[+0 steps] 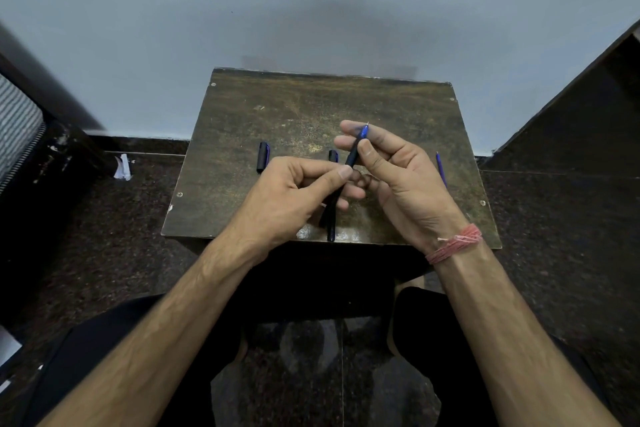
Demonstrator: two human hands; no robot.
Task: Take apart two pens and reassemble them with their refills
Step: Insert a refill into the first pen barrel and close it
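A dark pen (354,156) with a blue tip section is held above a small worn wooden table (311,107), tip pointing up and away. My right hand (398,180) pinches its front part between thumb and fingers. My left hand (294,198) grips the rear barrel, which runs down to the table's front edge. One black cap (263,157) lies on the table to the left. A second black cap (333,156) shows just behind my left fingers. A thin blue refill (440,168) lies on the table at the right, partly hidden by my right hand.
The table stands against a pale blue wall over a dark speckled floor. A dark piece of furniture (41,163) is at the left, with crumpled white paper (123,167) on the floor beside it. A dark panel (571,114) rises at the right. My knees sit below the table's front edge.
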